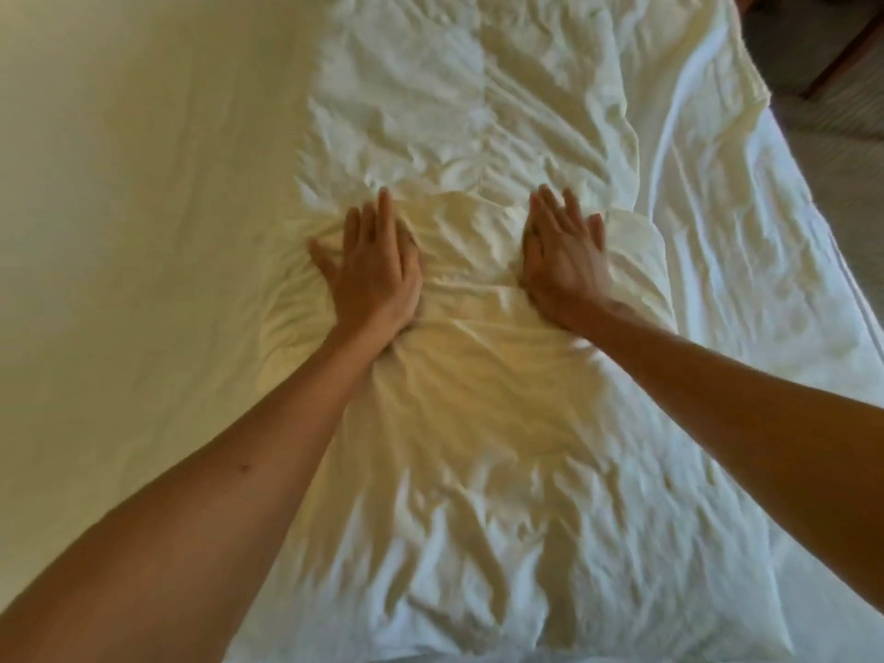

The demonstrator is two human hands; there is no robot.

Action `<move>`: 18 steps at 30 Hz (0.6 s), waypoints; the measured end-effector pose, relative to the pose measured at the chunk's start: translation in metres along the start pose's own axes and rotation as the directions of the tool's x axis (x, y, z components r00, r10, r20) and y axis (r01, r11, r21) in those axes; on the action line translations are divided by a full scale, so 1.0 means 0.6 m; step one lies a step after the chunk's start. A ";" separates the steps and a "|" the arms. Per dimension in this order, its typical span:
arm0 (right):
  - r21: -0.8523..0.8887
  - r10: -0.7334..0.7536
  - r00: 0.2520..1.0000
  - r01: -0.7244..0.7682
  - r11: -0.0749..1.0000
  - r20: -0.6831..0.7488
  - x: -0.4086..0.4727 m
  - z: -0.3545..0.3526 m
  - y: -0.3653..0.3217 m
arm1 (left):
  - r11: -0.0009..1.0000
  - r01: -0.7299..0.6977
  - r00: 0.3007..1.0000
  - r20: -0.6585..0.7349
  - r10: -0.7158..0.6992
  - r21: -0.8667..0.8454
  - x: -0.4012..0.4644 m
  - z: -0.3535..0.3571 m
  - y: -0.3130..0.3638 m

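I count two hands: one left hand [370, 275] and one right hand [562, 265]. Two bare forearms come with them, a left forearm [215, 471] and a right forearm [717, 390]. I see one crumpled sheet [478, 447], one bed [143, 184] and one patch of floor [842, 150].

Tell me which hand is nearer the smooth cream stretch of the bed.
Left. The left hand presses the crumpled white cover right beside the smooth cream stretch; the right hand presses it farther off.
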State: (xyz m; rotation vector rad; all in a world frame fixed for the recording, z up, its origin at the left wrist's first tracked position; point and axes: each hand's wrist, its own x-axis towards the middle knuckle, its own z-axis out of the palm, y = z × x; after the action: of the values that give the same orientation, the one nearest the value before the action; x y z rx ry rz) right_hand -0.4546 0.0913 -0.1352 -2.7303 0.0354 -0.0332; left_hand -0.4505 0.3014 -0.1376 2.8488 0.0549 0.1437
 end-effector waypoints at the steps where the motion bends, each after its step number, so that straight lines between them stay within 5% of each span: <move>1: 0.007 -0.122 0.993 0.122 0.993 0.006 -0.024 0.004 -0.033 | 0.995 -0.100 0.995 0.015 0.100 -0.007 -0.025 -0.005 0.015; 3: -0.064 -0.241 0.968 0.245 0.967 0.068 -0.056 0.018 -0.043 | 0.971 -0.232 0.971 0.067 0.228 0.058 -0.062 -0.009 -0.006; 6: -0.183 -0.201 0.978 0.208 0.961 0.057 -0.073 0.030 0.038 | 0.946 -0.242 0.970 0.067 0.232 0.217 -0.074 0.002 -0.128; 9: -0.192 -0.001 0.998 -0.010 0.981 -0.059 -0.079 0.041 0.098 | 0.957 -0.169 0.985 0.081 0.154 0.237 -0.066 0.016 -0.187; 12: -0.079 0.367 0.927 -0.372 0.925 -0.077 -0.059 0.051 0.135 | 0.975 -0.143 0.984 0.132 0.122 0.168 -0.051 0.043 -0.181; 18: -0.179 0.461 0.884 -0.442 0.879 0.082 -0.022 0.013 0.110 | 0.994 0.107 0.942 0.322 -0.097 -0.014 -0.016 0.016 -0.147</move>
State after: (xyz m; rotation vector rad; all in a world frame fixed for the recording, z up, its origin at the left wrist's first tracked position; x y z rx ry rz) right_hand -0.4688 0.0341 -0.1692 -2.7992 0.6673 0.2822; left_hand -0.4611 0.3824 -0.1729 2.7908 0.1311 -0.3387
